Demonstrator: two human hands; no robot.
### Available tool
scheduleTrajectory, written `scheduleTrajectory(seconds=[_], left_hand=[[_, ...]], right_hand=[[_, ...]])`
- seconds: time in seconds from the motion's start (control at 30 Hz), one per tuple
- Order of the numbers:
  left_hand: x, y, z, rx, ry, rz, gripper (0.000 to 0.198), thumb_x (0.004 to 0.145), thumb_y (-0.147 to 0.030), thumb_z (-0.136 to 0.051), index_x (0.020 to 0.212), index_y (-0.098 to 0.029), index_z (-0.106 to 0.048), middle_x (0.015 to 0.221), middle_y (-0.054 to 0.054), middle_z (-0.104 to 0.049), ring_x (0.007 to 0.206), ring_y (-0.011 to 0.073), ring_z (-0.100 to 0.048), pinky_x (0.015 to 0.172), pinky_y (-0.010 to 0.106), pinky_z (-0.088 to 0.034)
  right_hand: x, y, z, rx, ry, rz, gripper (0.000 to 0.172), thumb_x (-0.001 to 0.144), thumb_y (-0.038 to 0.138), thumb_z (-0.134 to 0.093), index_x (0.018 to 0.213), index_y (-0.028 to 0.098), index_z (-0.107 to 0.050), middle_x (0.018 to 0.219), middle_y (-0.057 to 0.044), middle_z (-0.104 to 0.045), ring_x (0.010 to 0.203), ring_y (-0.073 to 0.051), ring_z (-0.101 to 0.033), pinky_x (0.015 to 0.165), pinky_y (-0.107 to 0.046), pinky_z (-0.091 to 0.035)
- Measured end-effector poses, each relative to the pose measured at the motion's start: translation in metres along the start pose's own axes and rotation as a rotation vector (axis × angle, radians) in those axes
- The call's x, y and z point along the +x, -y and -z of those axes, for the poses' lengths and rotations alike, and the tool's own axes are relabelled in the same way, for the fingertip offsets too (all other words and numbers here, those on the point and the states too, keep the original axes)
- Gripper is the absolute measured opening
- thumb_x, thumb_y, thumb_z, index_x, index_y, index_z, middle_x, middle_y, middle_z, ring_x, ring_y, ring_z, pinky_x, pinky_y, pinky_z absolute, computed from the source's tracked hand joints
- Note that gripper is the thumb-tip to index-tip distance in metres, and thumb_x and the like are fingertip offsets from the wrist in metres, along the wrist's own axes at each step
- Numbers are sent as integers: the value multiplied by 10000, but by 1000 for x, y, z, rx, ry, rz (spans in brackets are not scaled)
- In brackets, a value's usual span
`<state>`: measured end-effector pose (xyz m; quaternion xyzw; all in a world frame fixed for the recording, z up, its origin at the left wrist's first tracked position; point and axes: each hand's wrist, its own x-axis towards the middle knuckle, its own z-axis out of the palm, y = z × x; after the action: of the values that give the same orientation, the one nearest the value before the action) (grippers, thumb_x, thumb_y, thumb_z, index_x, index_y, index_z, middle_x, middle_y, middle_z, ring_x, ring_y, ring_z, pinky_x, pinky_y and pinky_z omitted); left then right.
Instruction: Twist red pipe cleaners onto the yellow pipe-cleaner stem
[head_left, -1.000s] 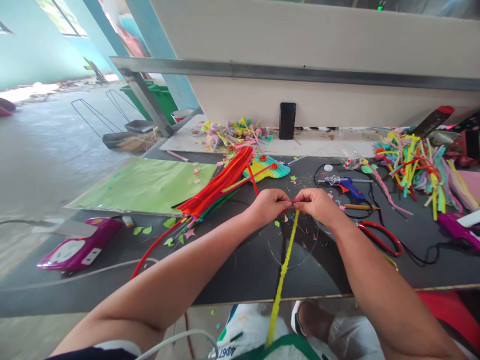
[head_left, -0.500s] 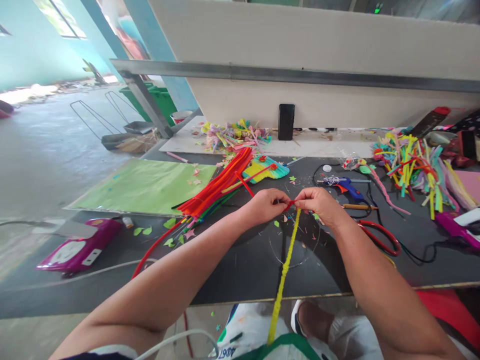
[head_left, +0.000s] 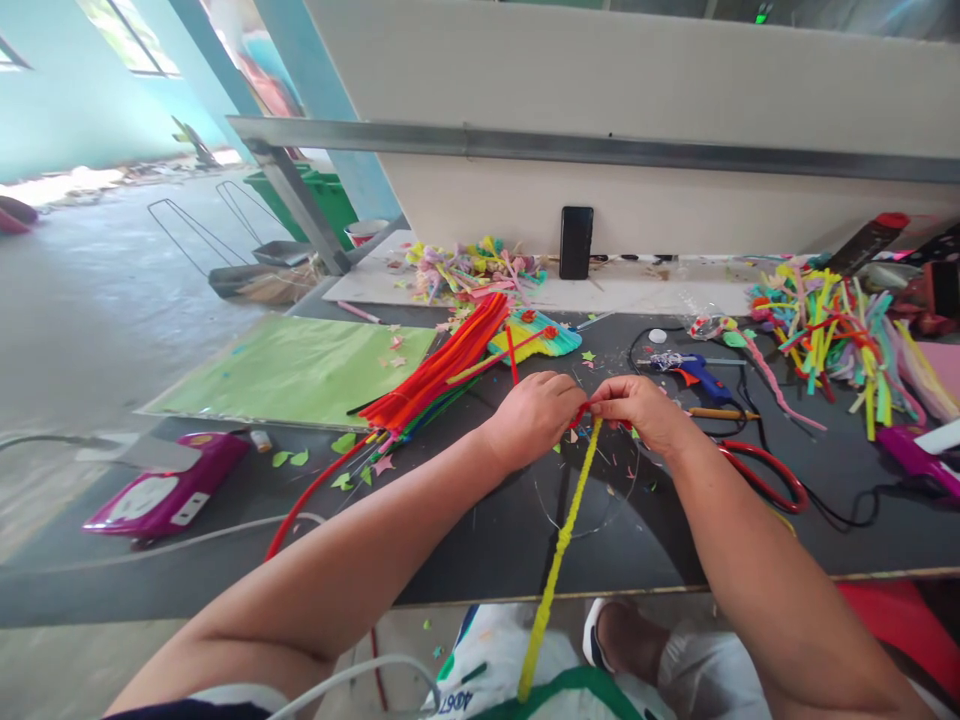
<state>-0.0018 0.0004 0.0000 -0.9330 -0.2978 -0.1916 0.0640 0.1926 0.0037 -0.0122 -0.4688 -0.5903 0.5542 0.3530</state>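
"Doing what with the left grip (head_left: 534, 418)?"

"Folding in around a red fuzzy stem (head_left: 581, 411), just above the surface (head_left: 480, 555), with the fingertips tucked out of sight. Cannot tell their exact placing."

"And with the right grip (head_left: 636, 408)?"

"Pinching the same red stem between thumb and forefinger, just beside the left grip, at the upper end of a yellow fuzzy stem (head_left: 564, 550)."

"Running where, that yellow length?"

"Slanting down from the right grip, past the near edge of the surface, to the lap."

"Lying near the left grip?"

"A bundle of red and orange stems (head_left: 442, 365), with green and blue ones underneath, overlapping the right edge of a green sheet (head_left: 285, 370). Just right of the bundle, a yellow-and-blue fuzzy piece (head_left: 559, 343)."

"Over on the right?"

"A blue glue gun (head_left: 703, 377), red-handled scissors (head_left: 796, 497) near the right forearm, and farther off a heap of many-coloured stems (head_left: 829, 335)."

"Standing at the back?"

"A black phone (head_left: 576, 243), upright against a white panel (head_left: 480, 200)."
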Motion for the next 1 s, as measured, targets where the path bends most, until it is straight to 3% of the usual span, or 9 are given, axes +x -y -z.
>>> scheduleTrajectory(seconds=[0.33,0.57,0.7,0.83,1.0], left_hand=[[-2,1,-5,-193,-135,-23,225,892,-190,-389,929,-132,-603,890,85,-627,858,170,-562,816,300,-437],[4,-3,-9,-461,-214,221,155,813,-136,-491,769,-143,-639,761,44,-636,735,125,-564,683,231,-425],[7,-5,-10,-688,-115,472,107,744,-189,-570,674,-132,-628,621,2,-582,598,97,-505,560,209,-371],[7,-5,-11,-1111,3,745,172,673,-281,-647,638,-124,-585,491,-35,-481,455,70,-422,455,199,-306],[8,-1,-15,-1539,108,849,205,609,-264,-695,619,-116,-555,467,-20,-474,429,77,-454,423,195,-305]], right_hand=[[0,0,1,30,10,12,203,600,314,-731,698,152,-657,546,32,-552,481,-78,-438,470,-224,-272],[-2,3,-1,-6,-4,27,203,590,313,-730,683,150,-653,537,31,-557,483,-83,-442,473,-227,-289],[-2,3,-2,-81,9,44,181,604,305,-720,668,150,-653,540,30,-559,480,-83,-444,474,-229,-301],[-2,0,-2,-165,31,76,159,633,298,-695,665,149,-649,541,23,-561,492,-89,-455,477,-227,-311],[-3,-2,-2,-174,17,73,166,639,309,-695,688,157,-651,539,31,-545,497,-91,-451,480,-227,-310]])
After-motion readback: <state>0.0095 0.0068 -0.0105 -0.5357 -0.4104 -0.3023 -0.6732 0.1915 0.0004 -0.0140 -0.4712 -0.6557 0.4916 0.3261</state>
